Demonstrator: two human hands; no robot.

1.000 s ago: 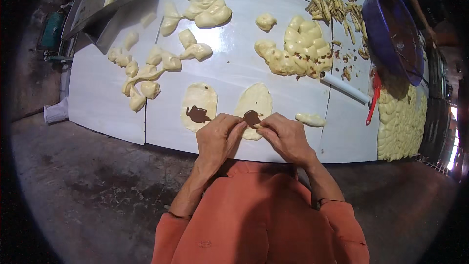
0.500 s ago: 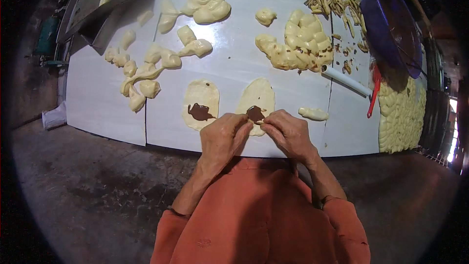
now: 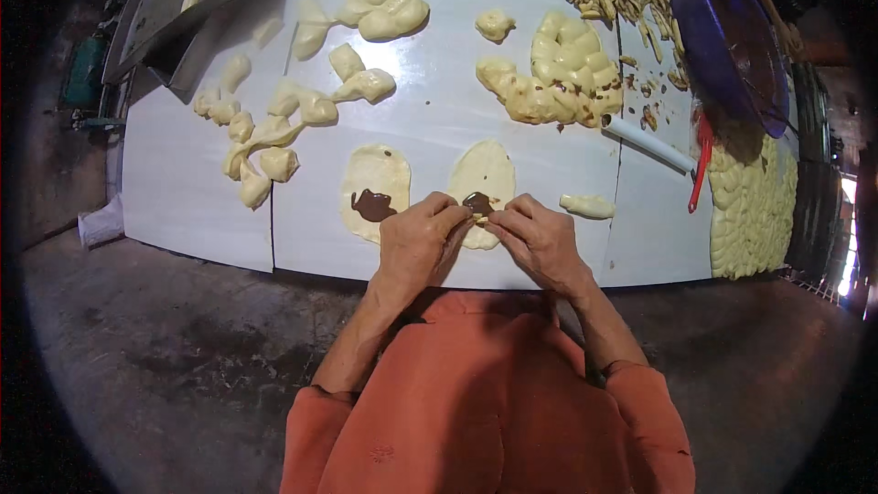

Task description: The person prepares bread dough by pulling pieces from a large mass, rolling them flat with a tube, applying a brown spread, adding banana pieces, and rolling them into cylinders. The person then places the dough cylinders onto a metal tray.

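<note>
Right dough oval: lying flat on the white table in head view, its near half directly between both hands, extending beyond the fingertips at its far end.
Chocolate-brown filling: spread on that oval, between the two sets of fingertips, with a pale sliver along its near side.
Left hand: narrow at thumb and fingertips, set at the oval's left edge; cannot tell whether pinching dough.
Right hand: likewise narrow, set at the right edge; too hidden to tell whether gripping dough or sliver.
Left dough oval: lying just left of the left hand, bearing a brown patch.
Rolled dough piece: resting near the right hand, apart from it.
</note>
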